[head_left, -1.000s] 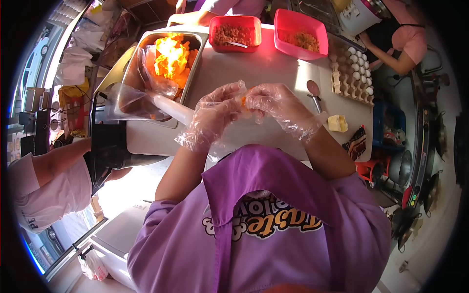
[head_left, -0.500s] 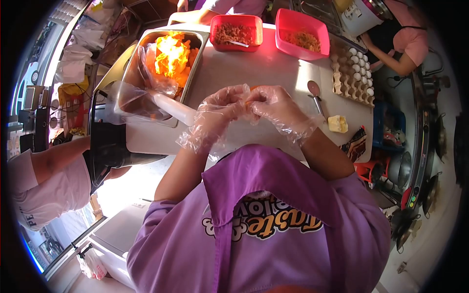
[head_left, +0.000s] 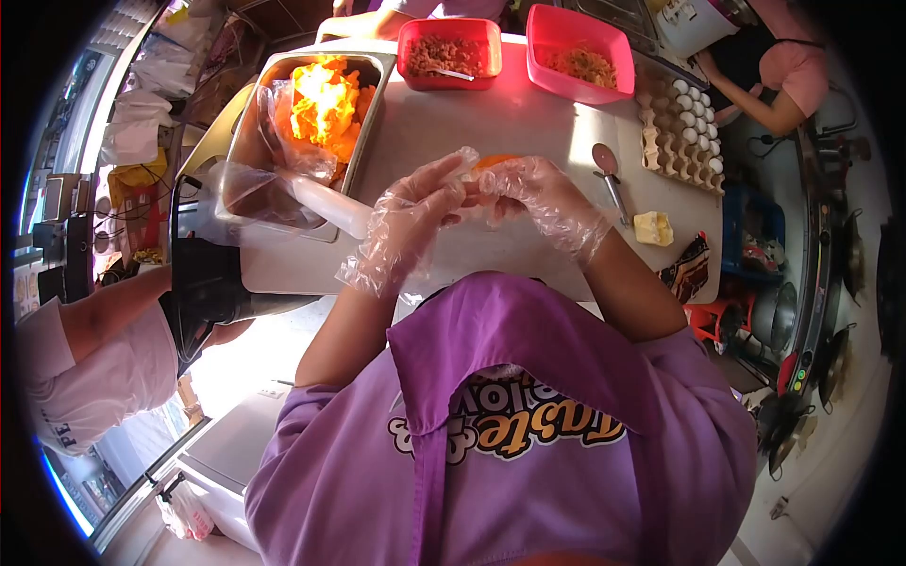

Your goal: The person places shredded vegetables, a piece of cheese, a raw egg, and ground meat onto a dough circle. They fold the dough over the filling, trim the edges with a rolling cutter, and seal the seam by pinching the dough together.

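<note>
Both my hands wear clear plastic gloves and meet over the middle of the table (head_left: 453,113). Between the fingertips is a small piece of orange dough (head_left: 493,160), mostly covered by the gloves. My left hand (head_left: 415,208) is closed in a pinch at its left side. From the right, the curled fingers of my right hand (head_left: 547,200) grip it. A white cylinder like a rolling pin (head_left: 326,205) lies beside my left wrist, one end on the metal tray (head_left: 373,118). In that tray sits a sunlit orange mass (head_left: 330,108) with plastic film around it.
Two pink tubs stand at the far edge, one with brown filling (head_left: 439,57), one with shredded filling (head_left: 580,68). Right of my hands are an egg carton (head_left: 665,141), a round-headed tool (head_left: 607,162) and a yellow block (head_left: 652,228). Other people stand left, right and across.
My hands have drawn slightly apart, and the left fingers have lifted and straightened a little. More of the orange piece shows above my right hand. The view has shifted slightly.
</note>
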`<state>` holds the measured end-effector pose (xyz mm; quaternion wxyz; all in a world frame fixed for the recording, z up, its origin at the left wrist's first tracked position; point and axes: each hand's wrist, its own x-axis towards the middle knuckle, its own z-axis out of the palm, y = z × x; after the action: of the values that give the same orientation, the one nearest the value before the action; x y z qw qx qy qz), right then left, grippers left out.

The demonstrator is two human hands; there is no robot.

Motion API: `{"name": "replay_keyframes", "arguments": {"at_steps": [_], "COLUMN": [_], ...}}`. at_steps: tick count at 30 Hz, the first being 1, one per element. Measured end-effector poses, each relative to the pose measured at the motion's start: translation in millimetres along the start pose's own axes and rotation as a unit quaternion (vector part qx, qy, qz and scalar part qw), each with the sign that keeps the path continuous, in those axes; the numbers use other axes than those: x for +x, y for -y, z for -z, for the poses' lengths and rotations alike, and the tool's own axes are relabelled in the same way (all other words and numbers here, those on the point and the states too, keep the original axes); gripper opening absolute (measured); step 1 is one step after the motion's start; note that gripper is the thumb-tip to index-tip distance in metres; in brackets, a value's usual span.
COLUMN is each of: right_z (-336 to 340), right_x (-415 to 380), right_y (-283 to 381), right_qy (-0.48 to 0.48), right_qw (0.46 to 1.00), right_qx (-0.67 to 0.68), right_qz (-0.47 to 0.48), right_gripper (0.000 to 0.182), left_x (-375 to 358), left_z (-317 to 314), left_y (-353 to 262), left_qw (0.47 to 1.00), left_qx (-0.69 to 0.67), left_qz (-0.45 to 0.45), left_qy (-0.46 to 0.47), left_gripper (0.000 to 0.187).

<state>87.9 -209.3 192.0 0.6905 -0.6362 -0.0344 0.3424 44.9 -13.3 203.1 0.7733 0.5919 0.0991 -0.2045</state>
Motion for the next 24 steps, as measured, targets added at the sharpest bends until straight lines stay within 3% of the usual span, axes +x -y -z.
{"name": "replay_keyframes", "arguments": {"at_steps": [6,9,12,20,24], "right_z": [4,6,3,4,1], "right_x": [2,1,-1,-3,-6], "right_y": [-2,0,0,14,16], "right_qy": [-0.033,-0.004,-0.041,-0.048,-0.058], "right_qw": [0.998,1.0,0.999,0.997,0.995], "right_qx": [-0.053,0.0,0.031,0.025,0.044], "right_qz": [0.014,-0.01,-0.002,0.061,0.068], "right_gripper": [0.032,0.029,0.027,0.025,0.026], "left_x": [-1,2,8,8,8], "left_z": [-3,-3,2,-3,-4], "left_y": [3,3,14,11,5], "left_qw": [0.999,0.999,0.999,0.995,0.995], "left_qx": [0.014,-0.039,-0.043,-0.029,-0.047], "left_qz": [-0.024,0.011,0.002,-0.093,-0.083], "left_qy": [0.028,0.006,0.004,-0.017,-0.014], "left_gripper": [0.051,0.051,0.051,0.049,0.049]}}
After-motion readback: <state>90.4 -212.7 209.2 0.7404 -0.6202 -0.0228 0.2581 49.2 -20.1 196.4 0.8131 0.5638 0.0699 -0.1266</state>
